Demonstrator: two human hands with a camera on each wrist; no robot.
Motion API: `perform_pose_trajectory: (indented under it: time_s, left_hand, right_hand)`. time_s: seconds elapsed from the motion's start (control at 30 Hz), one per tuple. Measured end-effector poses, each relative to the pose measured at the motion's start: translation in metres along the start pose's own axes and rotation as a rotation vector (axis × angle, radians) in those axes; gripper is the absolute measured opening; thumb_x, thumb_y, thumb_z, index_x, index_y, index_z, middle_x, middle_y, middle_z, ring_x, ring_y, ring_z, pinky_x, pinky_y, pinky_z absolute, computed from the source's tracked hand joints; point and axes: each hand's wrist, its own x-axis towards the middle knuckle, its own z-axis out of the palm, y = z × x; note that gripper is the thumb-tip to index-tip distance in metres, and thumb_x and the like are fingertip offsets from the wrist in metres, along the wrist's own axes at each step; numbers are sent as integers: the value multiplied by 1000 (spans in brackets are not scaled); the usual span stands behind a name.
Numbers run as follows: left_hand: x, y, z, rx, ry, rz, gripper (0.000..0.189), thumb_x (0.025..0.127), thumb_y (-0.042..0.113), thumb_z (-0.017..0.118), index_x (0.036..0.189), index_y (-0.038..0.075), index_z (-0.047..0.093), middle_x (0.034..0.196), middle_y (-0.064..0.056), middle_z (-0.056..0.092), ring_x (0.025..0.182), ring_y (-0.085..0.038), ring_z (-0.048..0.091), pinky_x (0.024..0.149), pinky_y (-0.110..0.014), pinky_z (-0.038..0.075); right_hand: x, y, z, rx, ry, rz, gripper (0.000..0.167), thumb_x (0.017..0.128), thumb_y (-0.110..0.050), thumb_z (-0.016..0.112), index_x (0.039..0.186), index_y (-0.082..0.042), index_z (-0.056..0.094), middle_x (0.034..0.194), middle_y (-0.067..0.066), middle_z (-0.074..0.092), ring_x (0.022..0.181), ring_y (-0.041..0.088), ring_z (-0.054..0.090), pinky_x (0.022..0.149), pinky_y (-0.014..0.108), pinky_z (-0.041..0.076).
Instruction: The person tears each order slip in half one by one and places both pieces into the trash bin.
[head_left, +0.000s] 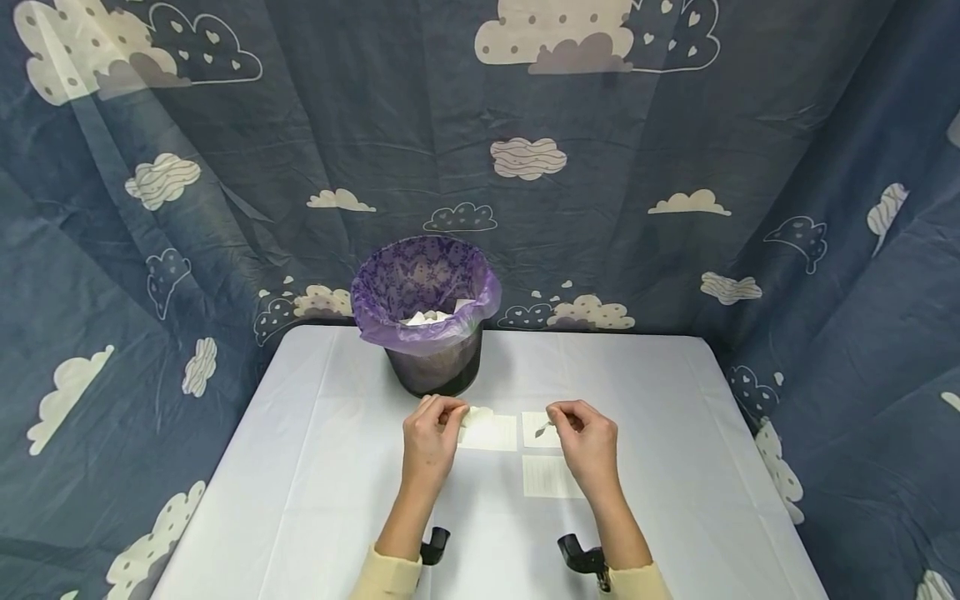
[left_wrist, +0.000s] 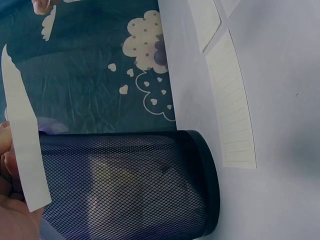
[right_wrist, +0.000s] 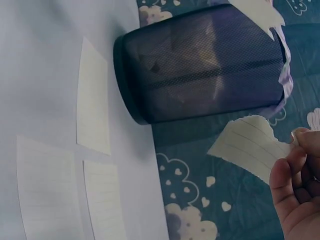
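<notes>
My left hand [head_left: 431, 442] pinches a torn paper strip [left_wrist: 26, 145] between thumb and fingertips, held above the table. In my right hand [head_left: 591, 442] another torn piece of lined paper [right_wrist: 250, 142] is pinched by one corner, its edges ragged. The two pieces are apart. Below the hands lie three lined paper sheets: one to the left [head_left: 491, 435], one at the upper right [head_left: 534, 423] and one at the lower right [head_left: 550, 477], which the right hand partly covers in the head view.
Behind the left hand stands a dark mesh wastebasket [head_left: 433, 373] with a purple bag liner [head_left: 375, 321] folded over its rim. White paper scraps [head_left: 427, 317] lie inside. A white cloth covers the table [head_left: 315, 475]; a cloud-patterned curtain [head_left: 600, 250] hangs behind and at both sides.
</notes>
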Motion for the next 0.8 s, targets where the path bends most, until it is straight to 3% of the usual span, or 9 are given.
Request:
perform_pose_trajectory:
  time_s: [0.23, 0.43, 0.8]
  left_hand:
    - [0, -2, -2, 6, 0, 0, 7, 88, 4, 84, 87, 6, 78, 79, -5, 74, 70, -12, 59, 62, -19, 50]
    - [5, -2, -4, 4, 29, 41, 7, 87, 2, 85, 87, 5, 78, 78, -4, 74, 69, -12, 58, 62, -16, 48]
    - [32, 12, -15, -16, 62, 96, 5, 89, 3, 83, 89, 6, 79, 79, -4, 75, 73, -14, 61, 66, -15, 49]
  right_hand:
    - [1, -6, 6, 37, -23, -20, 8, 95, -11, 80, 92, -3, 80, 86, 7, 80, 71, 7, 65, 64, 15, 54]
    - [8, -16, 8, 57, -27, -42, 10, 96, -12, 79, 93, -3, 81, 88, 8, 80, 73, 10, 67, 64, 15, 54]
    - [33, -47, 16, 109, -36, -125, 5, 94, -11, 81, 97, -7, 82, 88, 4, 80, 76, 14, 66, 68, 15, 52]
